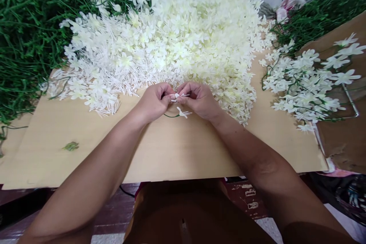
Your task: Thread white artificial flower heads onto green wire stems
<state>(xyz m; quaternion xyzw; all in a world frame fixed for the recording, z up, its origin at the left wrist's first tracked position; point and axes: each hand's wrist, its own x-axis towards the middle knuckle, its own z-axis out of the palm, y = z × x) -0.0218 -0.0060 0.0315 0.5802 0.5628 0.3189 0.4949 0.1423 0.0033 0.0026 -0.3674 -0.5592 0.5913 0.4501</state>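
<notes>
Above the tabletop, my left hand (154, 102) and my right hand (201, 101) meet fingertip to fingertip. Both are closed in a pinch around a small white artificial flower (177, 96), whose thin white stamens point right by my right fingers. A green stem (170, 116) comes out below my left hand, bearing another white flower (183, 113) that hangs just under the fingers. My fingers partly hide how the pinched flower meets the stem. Right behind my hands rises a big heap of loose white and pale yellow flowers (206, 42).
Green plastic stems (31, 34) are piled at the left, and more green stems (328, 11) at the back right. Flowered stems (309, 84) hang over a metal rod (350, 101) by a cardboard box (343, 141). A green scrap (70, 146) lies on the tan tabletop (183, 152).
</notes>
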